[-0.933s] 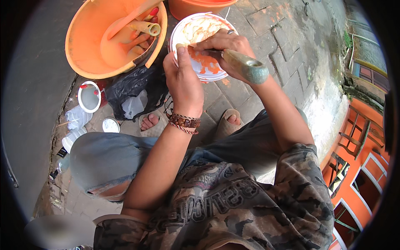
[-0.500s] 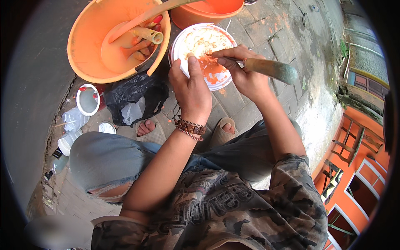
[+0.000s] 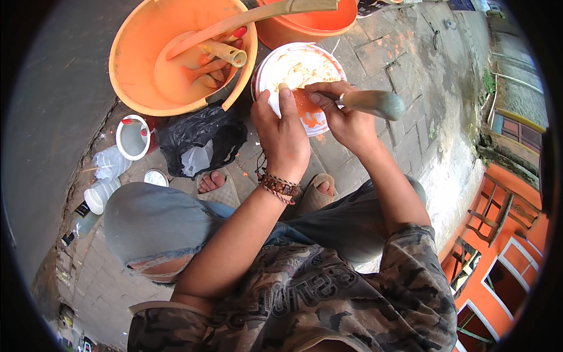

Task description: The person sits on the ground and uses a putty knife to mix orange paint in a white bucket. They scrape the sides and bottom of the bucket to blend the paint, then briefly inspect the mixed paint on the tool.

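Nearest the camera, a camouflage-patterned shirt (image 3: 305,305) and grey trousers (image 3: 152,223) fill the lower picture, with sandalled feet (image 3: 214,185) on the paving stones (image 3: 399,53). Above the knees, the left hand (image 3: 284,138), a beaded bracelet (image 3: 278,186) at its wrist, grips the near rim of a round white paint-smeared tin (image 3: 296,73), thumb hooked over the edge. The right hand (image 3: 346,120) is clenched around the thick wooden handle of a paintbrush (image 3: 369,102), whose bristle end reaches down into the tin. The tin sits on the ground just beyond the feet; its inside shows cream residue and an orange patch near the hands, so it looks largely scraped out, with streaks left on wall and bottom. To the left lie a crumpled black plastic bag (image 3: 199,138), a small white tin (image 3: 134,138) and clear plastic cups (image 3: 108,164). Farther off stands a large orange plastic basin (image 3: 135,53) holding paint-coated brushes, and behind it a second orange bucket (image 3: 316,20) with a long stick across it.
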Demonstrator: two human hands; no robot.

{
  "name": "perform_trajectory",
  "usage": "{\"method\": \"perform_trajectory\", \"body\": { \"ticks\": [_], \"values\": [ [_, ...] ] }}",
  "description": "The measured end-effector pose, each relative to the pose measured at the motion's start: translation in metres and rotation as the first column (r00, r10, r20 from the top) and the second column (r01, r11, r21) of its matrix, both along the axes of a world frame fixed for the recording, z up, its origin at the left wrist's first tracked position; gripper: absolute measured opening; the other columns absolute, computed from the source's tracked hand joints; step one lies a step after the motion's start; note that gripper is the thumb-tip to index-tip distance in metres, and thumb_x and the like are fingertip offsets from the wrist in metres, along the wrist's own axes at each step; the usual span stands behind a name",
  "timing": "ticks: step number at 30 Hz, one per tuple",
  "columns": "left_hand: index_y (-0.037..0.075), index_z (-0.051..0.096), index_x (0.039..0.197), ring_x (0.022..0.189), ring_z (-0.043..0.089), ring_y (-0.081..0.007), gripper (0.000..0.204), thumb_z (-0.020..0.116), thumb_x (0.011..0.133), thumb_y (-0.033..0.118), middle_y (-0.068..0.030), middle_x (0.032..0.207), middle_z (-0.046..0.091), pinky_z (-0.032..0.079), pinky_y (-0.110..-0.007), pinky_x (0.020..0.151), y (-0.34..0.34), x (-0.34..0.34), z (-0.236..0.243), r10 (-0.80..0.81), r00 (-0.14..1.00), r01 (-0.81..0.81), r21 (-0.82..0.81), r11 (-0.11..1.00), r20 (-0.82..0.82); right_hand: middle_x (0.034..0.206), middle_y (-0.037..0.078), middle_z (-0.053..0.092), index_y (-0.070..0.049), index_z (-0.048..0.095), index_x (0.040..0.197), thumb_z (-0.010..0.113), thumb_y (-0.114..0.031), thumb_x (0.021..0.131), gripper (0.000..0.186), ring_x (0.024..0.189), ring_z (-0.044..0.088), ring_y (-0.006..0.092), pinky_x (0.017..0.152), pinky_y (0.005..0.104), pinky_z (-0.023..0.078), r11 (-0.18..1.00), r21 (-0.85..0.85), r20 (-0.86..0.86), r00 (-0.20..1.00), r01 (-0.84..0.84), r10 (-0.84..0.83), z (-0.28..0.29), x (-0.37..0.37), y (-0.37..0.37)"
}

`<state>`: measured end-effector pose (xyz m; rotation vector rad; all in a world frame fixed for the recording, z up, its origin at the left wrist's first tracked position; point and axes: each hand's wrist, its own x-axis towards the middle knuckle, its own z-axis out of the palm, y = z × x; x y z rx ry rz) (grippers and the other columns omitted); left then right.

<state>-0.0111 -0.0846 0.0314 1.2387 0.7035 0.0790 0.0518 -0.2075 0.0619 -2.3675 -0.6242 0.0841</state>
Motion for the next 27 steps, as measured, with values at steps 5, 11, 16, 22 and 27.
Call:
{"method": "perform_trajectory", "body": {
  "ticks": [5, 11, 16, 22, 27],
  "values": [
    [-0.012, 0.040, 0.135, 0.127, 0.043, -0.0402, 0.068, 0.043, 0.105, 0.048, -0.0292, 0.134, 0.042, 0.034, -0.047, 0.110, -0.002, -0.001, 0.000, -0.020, 1.000, 0.020, 0.023, 1.000, -0.002, 0.084, 0.014, 0.073, -0.004, 0.076, 0.098, 0.074, -0.010, 0.086, 0.013, 0.079, 0.071, 0.0254, 0.072, 0.0347, 0.055, 0.933, 0.263, -0.196, 0.961, 0.244, -0.196, -0.002, -0.006, 0.005],
    [-0.013, 0.040, 0.135, 0.127, 0.043, -0.0400, 0.068, 0.041, 0.105, 0.049, -0.0289, 0.133, 0.042, 0.033, -0.047, 0.110, -0.004, -0.001, 0.002, -0.003, 1.000, 0.005, 0.108, 0.994, -0.016, 0.087, 0.015, 0.075, 0.004, 0.072, 0.100, 0.072, -0.009, 0.089, 0.017, 0.078, 0.073, 0.0194, 0.070, 0.0332, 0.056, 0.910, 0.281, -0.255, 0.938, 0.306, -0.237, 0.001, -0.008, 0.008],
    [-0.010, 0.050, 0.125, 0.119, 0.049, -0.0377, 0.061, 0.035, 0.107, 0.046, -0.0288, 0.129, 0.047, 0.037, -0.045, 0.105, -0.002, 0.004, 0.001, 0.090, 0.993, -0.084, -0.072, 0.994, 0.081, 0.091, 0.015, 0.076, 0.006, 0.070, 0.103, 0.067, -0.006, 0.092, 0.017, 0.082, 0.073, 0.0174, 0.073, 0.0315, 0.057, 0.880, 0.288, -0.224, 0.920, 0.378, -0.322, 0.011, -0.008, 0.008],
    [-0.011, 0.052, 0.118, 0.102, 0.061, -0.0301, 0.066, 0.029, 0.108, 0.050, -0.0238, 0.112, 0.058, 0.048, -0.041, 0.093, -0.002, 0.004, 0.018, 0.136, 0.978, -0.108, -0.176, 0.978, 0.155, 0.093, 0.016, 0.076, 0.007, 0.068, 0.106, 0.068, -0.009, 0.092, 0.021, 0.074, 0.071, 0.0172, 0.067, 0.0299, 0.056, 0.880, 0.267, -0.221, 0.914, 0.393, -0.341, 0.008, -0.014, 0.013],
    [-0.011, 0.054, 0.113, 0.102, 0.063, -0.0258, 0.066, 0.028, 0.108, 0.050, -0.0220, 0.108, 0.062, 0.051, -0.038, 0.089, 0.002, 0.006, 0.015, 0.189, 0.970, -0.159, -0.185, 0.970, 0.156, 0.090, 0.016, 0.075, 0.003, 0.070, 0.105, 0.069, -0.012, 0.093, 0.020, 0.071, 0.070, 0.0183, 0.065, 0.0321, 0.054, 0.941, 0.225, -0.153, 0.963, 0.254, -0.224, 0.001, -0.019, 0.024]
  ]
}}
